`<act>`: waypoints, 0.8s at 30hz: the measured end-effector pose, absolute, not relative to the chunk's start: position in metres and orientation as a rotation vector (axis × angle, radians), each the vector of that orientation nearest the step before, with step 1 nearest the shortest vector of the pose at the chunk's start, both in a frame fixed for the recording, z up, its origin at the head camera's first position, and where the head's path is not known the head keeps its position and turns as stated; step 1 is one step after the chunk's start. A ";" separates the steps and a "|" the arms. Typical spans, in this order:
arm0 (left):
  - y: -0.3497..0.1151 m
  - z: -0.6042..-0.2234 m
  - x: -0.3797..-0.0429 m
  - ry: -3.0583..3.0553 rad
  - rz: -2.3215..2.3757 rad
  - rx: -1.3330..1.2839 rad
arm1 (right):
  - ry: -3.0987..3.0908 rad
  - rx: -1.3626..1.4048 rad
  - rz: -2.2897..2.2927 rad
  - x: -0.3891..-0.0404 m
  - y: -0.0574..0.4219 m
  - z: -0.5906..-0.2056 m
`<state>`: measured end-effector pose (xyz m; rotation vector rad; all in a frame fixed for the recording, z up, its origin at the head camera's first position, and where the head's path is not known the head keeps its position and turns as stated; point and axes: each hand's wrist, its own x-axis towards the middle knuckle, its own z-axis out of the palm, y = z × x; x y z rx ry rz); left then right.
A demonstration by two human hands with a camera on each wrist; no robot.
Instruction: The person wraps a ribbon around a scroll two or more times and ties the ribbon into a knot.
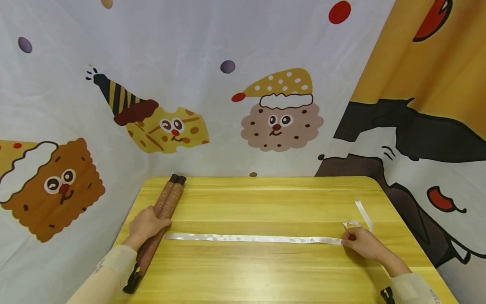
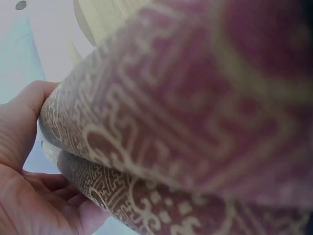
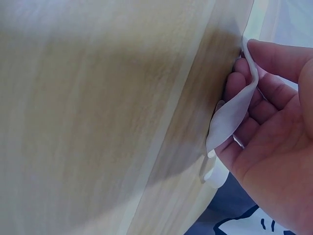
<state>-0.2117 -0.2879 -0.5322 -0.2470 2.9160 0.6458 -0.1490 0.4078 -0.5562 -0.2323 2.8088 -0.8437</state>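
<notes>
Two brown patterned scroll rolls [image 1: 168, 202] with black ends lie side by side, slanting along the table's left side. My left hand [image 1: 146, 226] grips them around the middle, thumb on one side and fingers on the other in the left wrist view, where the brocade [image 2: 161, 107] fills most of the picture. A white satin ribbon [image 1: 243, 238] stretches straight across the table from beside the rolls. Near its right part, my right hand [image 1: 362, 242] pinches it between thumb and fingers. The ribbon's loose tail [image 1: 364, 215] bends away behind that hand; in the right wrist view the ribbon [image 3: 230, 117] twists across the fingers.
The wooden table [image 1: 258, 274] has rounded far corners. Behind it and on the left hangs a white cloth [image 1: 212, 38] printed with cartoon biscuits and cheese. A yellow and dark printed cloth [image 1: 429, 84] hangs at the right, close to the table's edge.
</notes>
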 end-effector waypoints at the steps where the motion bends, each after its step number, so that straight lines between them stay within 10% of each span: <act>1: -0.289 -0.531 -0.212 2.925 0.653 -0.247 | 2.812 -0.237 -0.841 -0.149 0.408 -0.556; 24: -0.239 -0.494 -0.198 2.854 0.995 -0.252 | 2.819 -0.236 -0.835 -0.149 0.407 -0.554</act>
